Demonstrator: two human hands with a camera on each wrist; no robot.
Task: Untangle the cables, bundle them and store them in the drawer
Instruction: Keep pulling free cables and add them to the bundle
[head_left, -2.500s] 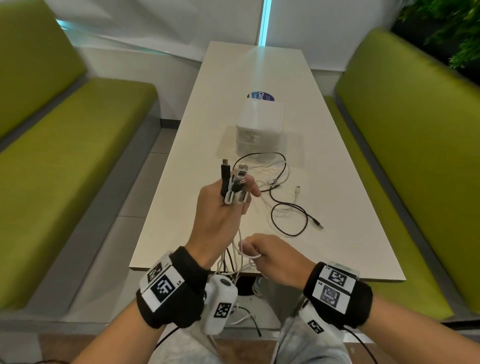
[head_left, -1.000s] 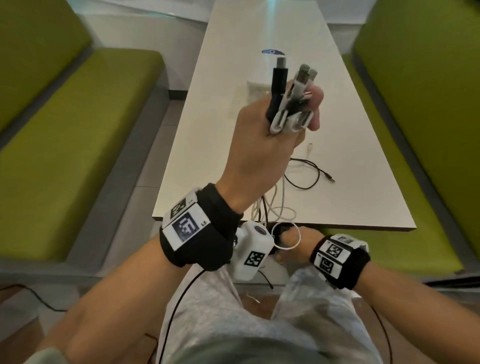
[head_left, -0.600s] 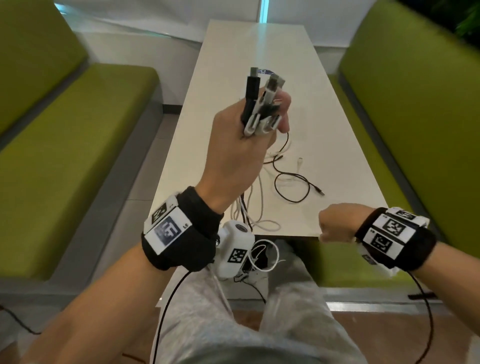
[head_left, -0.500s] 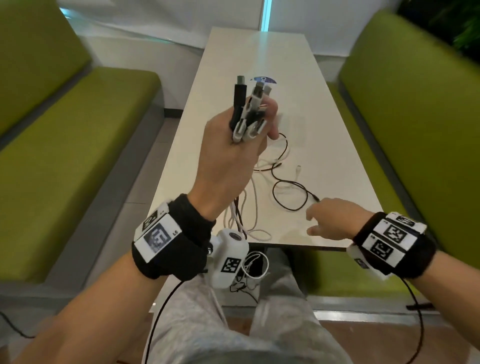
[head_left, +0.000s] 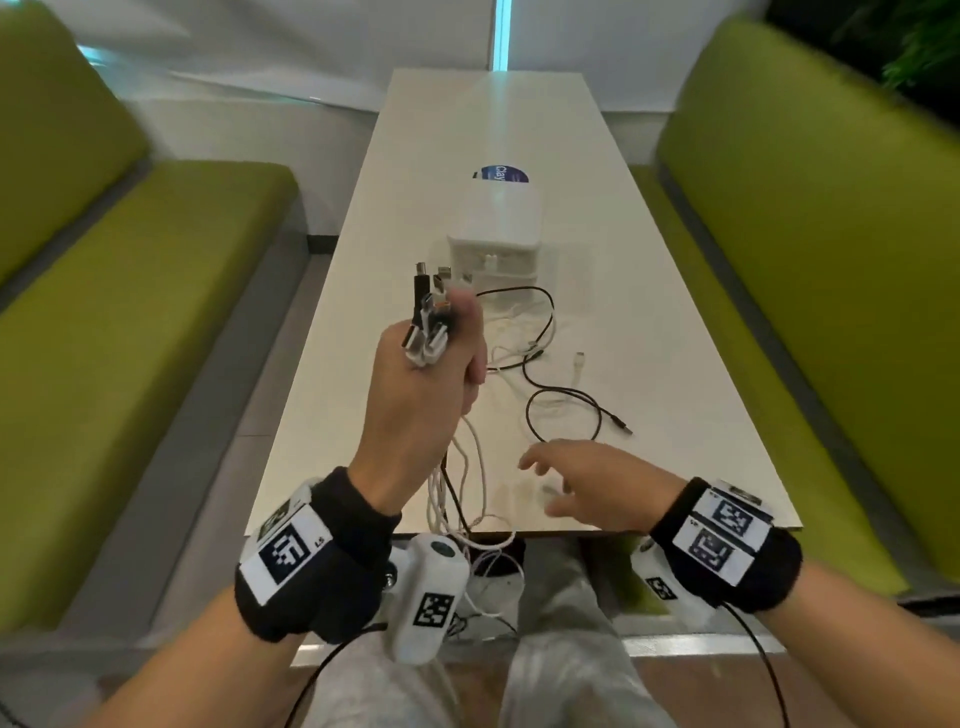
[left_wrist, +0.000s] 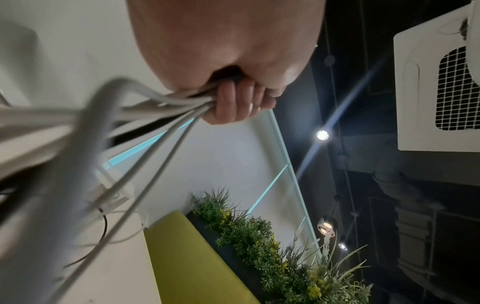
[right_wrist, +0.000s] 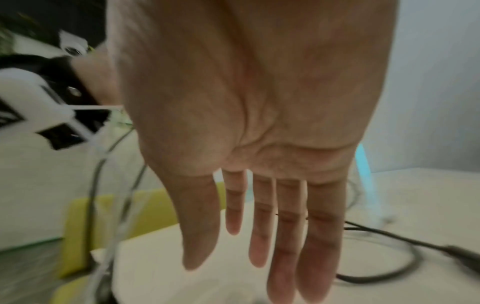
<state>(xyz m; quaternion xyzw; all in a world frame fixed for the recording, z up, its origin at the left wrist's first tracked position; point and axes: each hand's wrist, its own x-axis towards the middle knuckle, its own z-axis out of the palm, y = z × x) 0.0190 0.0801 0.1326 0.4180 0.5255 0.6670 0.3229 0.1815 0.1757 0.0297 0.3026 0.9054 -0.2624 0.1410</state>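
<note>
My left hand (head_left: 431, 358) is raised over the table's near left part and grips a bunch of cable plugs (head_left: 428, 317), black and white, pointing up. The cables (head_left: 457, 488) hang from its fist past the table edge; the left wrist view shows the fingers (left_wrist: 233, 105) curled round the white and black cords (left_wrist: 145, 109). My right hand (head_left: 566, 478) hovers flat over the near table edge, fingers (right_wrist: 285, 236) straight and empty. Ahead of it lies a black cable (head_left: 566, 410) in a loop, with white cable (head_left: 519, 332) beside it. The small white drawer box (head_left: 498, 234) stands mid-table, closed.
The long white table (head_left: 675, 322) runs away from me between two green benches (head_left: 130, 322) (head_left: 810, 249). A round blue sticker (head_left: 501, 174) lies behind the drawer box. A loose white plug (head_left: 579, 358) rests right of the cables. My grey-trousered legs are below the table edge.
My left hand has lowered with the plug bunch. My right hand came up from under the table edge, opened its fist and now spreads flat over the near table.
</note>
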